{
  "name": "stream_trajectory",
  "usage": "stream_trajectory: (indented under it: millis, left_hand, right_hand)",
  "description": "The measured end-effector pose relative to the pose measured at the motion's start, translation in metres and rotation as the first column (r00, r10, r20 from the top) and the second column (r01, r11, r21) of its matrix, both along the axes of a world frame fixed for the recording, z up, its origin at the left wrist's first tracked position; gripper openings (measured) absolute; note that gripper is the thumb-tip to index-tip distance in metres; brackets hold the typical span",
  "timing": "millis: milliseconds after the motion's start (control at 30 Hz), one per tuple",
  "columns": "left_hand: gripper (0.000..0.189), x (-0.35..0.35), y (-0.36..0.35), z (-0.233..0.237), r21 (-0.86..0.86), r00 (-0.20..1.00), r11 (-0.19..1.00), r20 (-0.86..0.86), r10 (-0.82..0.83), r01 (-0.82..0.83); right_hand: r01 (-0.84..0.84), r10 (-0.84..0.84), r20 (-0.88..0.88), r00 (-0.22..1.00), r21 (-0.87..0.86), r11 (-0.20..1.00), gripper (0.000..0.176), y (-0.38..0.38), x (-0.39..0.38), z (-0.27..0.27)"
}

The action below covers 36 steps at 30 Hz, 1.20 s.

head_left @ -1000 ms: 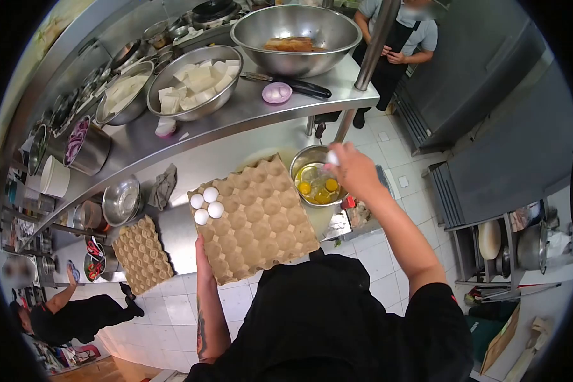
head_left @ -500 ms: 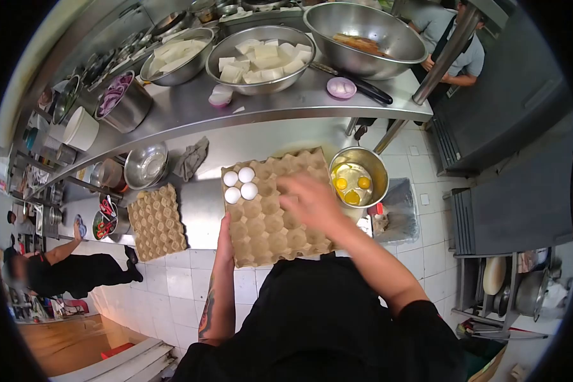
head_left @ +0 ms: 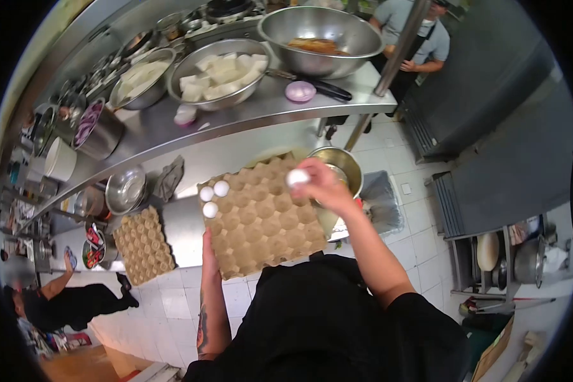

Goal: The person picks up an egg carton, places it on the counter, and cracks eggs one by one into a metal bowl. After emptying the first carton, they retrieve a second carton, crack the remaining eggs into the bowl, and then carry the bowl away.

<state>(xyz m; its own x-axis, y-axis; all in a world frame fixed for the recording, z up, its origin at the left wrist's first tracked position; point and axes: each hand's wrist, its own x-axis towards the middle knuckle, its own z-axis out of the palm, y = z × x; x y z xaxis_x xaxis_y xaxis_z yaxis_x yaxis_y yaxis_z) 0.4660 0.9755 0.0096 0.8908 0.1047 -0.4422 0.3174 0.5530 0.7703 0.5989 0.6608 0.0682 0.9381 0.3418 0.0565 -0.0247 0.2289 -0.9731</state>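
Observation:
A cardboard egg tray (head_left: 261, 219) lies tilted in front of me, with three white eggs (head_left: 211, 209) in its far left corner. My left hand (head_left: 211, 253) grips the tray's left edge; most of its fingers are hidden under it. Between the fingers of my right hand (head_left: 321, 186) is a single white egg (head_left: 297, 178), over the tray's right side. Just beyond that hand stands a metal pot (head_left: 356, 167), its contents mostly hidden by the hand.
Another egg tray (head_left: 144, 246) lies left, near an empty metal bowl (head_left: 127, 190) and a grey cloth (head_left: 169, 179). The raised shelf (head_left: 235, 121) holds bowls of white blocks (head_left: 226, 76) and a knife (head_left: 325, 89). One person (head_left: 76, 293) is at left, another (head_left: 420, 38) at upper right.
My right hand has taken one egg from the group of several and carried it right, towards the pot. The view has turned slightly, shifting the shelf and bowls left.

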Motion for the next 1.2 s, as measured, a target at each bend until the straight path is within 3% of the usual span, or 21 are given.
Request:
stream_trajectory:
  millis: [33, 100, 167, 200, 267, 300, 333, 400, 433, 567, 633, 667, 733, 867, 933, 1067, 1133, 1167, 1200]
  left_hand:
    - [0.068, 0.000, -0.002, 0.006, -0.004, 1.000, 1.000, -0.007, -0.004, 0.004]
    - [0.068, 0.001, -0.002, 0.003, 0.006, 1.000, 1.000, -0.003, -0.014, 0.014]
    - [0.069, 0.000, 0.003, -0.002, 0.021, 1.000, 1.000, -0.015, -0.001, 0.002]
    - [0.069, -0.001, 0.002, -0.001, 0.023, 1.000, 1.000, -0.018, -0.008, 0.008]
    - [0.069, 0.000, -0.001, 0.003, 0.066, 1.000, 0.998, -0.004, 0.010, -0.010]
    - [0.069, 0.001, -0.001, 0.003, 0.067, 1.000, 0.998, -0.001, 0.003, -0.003]
    - [0.069, 0.001, 0.000, 0.002, 0.044, 1.000, 0.999, 0.010, 0.001, -0.002]
    - [0.069, 0.002, -0.001, 0.004, 0.017, 1.000, 1.000, 0.019, 0.004, -0.004]
    - [0.070, 0.002, -0.002, 0.008, 0.055, 1.000, 0.998, 0.008, 0.014, -0.014]
    - [0.070, 0.000, 0.000, 0.002, 0.023, 1.000, 1.000, 0.006, 0.008, -0.008]
    - [0.071, 0.000, -0.003, 0.008, 0.048, 1.000, 0.999, -0.001, 0.017, -0.017]
    - [0.071, 0.000, -0.005, 0.013, 0.073, 1.000, 0.997, -0.007, 0.024, -0.024]
    - [0.071, -0.001, -0.005, 0.014, 0.081, 0.999, 0.996, -0.008, 0.031, -0.030]
    - [0.071, -0.001, -0.008, 0.022, 0.096, 0.998, 0.995, -0.044, 0.042, -0.038]
    - [0.071, -0.002, -0.002, 0.010, 0.062, 0.999, 0.998, -0.026, 0.031, -0.030]
    - [0.071, -0.001, 0.003, -0.003, 0.007, 1.000, 1.000, 0.008, 0.005, -0.005]
    - [0.070, 0.000, 0.003, 0.000, 0.022, 1.000, 1.000, 0.007, 0.002, -0.002]
    - [0.070, -0.001, 0.001, 0.003, 0.039, 1.000, 0.999, 0.007, -0.002, 0.002]
    - [0.070, -0.001, -0.001, 0.008, 0.039, 1.000, 0.999, 0.004, -0.004, 0.004]
  right_hand:
    - [0.101, -0.103, -0.150, 0.983, -0.020, 0.995, 0.045, -0.035, 0.000, 0.004]
    - [0.366, -0.348, -0.121, 0.930, 0.192, 0.911, 0.036, -0.087, 0.014, -0.010]
    - [0.688, -0.677, -0.124, 0.725, 0.165, 0.707, 0.033, -0.120, 0.043, -0.033]
    - [0.693, -0.682, -0.127, 0.721, 0.164, 0.702, 0.033, -0.125, 0.057, -0.040]
    - [0.805, -0.796, -0.122, 0.593, 0.122, 0.581, 0.035, -0.129, 0.077, -0.042]
    - [0.698, -0.691, -0.120, 0.713, 0.021, 0.716, 0.037, -0.129, 0.082, -0.042]
    - [0.702, -0.695, -0.118, 0.709, 0.023, 0.712, 0.037, -0.133, 0.082, -0.041]
    - [0.568, -0.535, -0.233, 0.812, 0.106, 0.816, 0.036, -0.133, 0.073, -0.028]
    - [0.579, -0.520, -0.272, 0.809, 0.221, 0.785, 0.035, -0.134, 0.066, -0.021]
    - [0.466, -0.427, -0.209, 0.880, 0.198, 0.862, 0.032, -0.129, 0.034, -0.001]
    - [0.372, -0.376, -0.053, 0.925, -0.078, 0.925, 0.029, -0.120, 0.028, 0.000]
    - [0.369, -0.374, -0.054, 0.926, -0.079, 0.926, 0.029, -0.114, 0.027, 0.001]
    - [0.376, -0.347, 0.147, 0.926, -0.310, 0.873, 0.026, -0.104, 0.025, 0.001]
    - [0.357, -0.284, 0.226, 0.932, -0.427, 0.831, 0.025, -0.102, 0.033, -0.007]
    - [0.374, -0.199, 0.375, 0.906, -0.484, 0.791, 0.024, -0.100, 0.034, -0.005]
    - [0.348, -0.118, 0.381, 0.917, -0.621, 0.702, 0.028, -0.094, 0.033, 0.011]
    - [0.518, 0.066, 0.578, 0.813, -0.771, 0.370, 0.034, -0.088, 0.029, 0.021]
    - [0.516, 0.065, 0.575, 0.816, -0.773, 0.369, 0.034, -0.085, 0.026, 0.027]
    - [0.489, 0.139, 0.529, 0.837, -0.838, 0.242, 0.036, -0.081, 0.023, 0.034]
